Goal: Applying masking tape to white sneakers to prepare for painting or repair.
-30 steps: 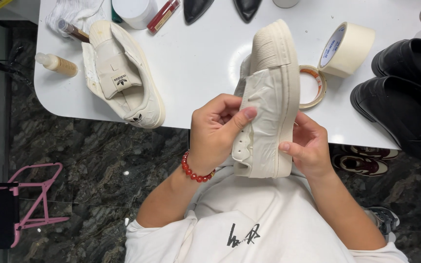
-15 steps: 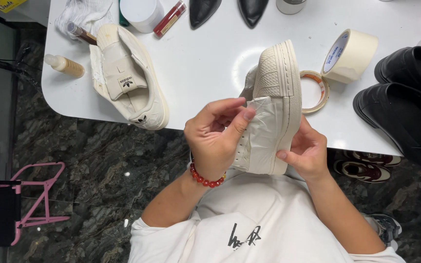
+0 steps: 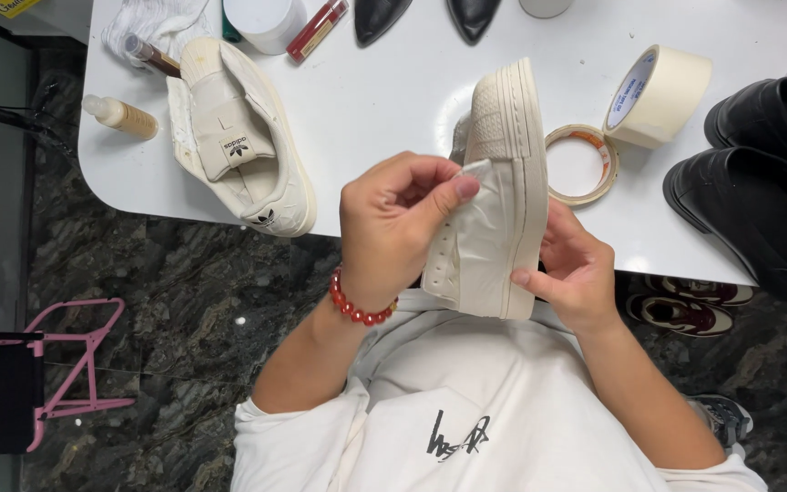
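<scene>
From your head camera, your left hand (image 3: 392,232) is closed in a pinch, thumb and forefinger nipping the top corner of a strip of pale tape (image 3: 477,228) that lies over the side of the cream shoe (image 3: 503,182). Your right hand (image 3: 576,264) cups the shoe from behind, fingers curled round the thick sole with one fingertip showing at the lower edge, so the shoe is held above the table edge, in front of your chest.

Against half a second and a second ago, you have tipped the shoe further onto its side, so the ribbed sole edge now faces you, and your left thumb has moved up to the tape's upper corner. I judge that the tape is being pressed or adjusted along the upper, not yet finished.

On the white table (image 3: 393,100) the second shoe (image 3: 239,137) lies to your left, well apart. Two tape rolls (image 3: 662,91) sit just beyond your right hand, beside black shoes (image 3: 758,191).
</scene>
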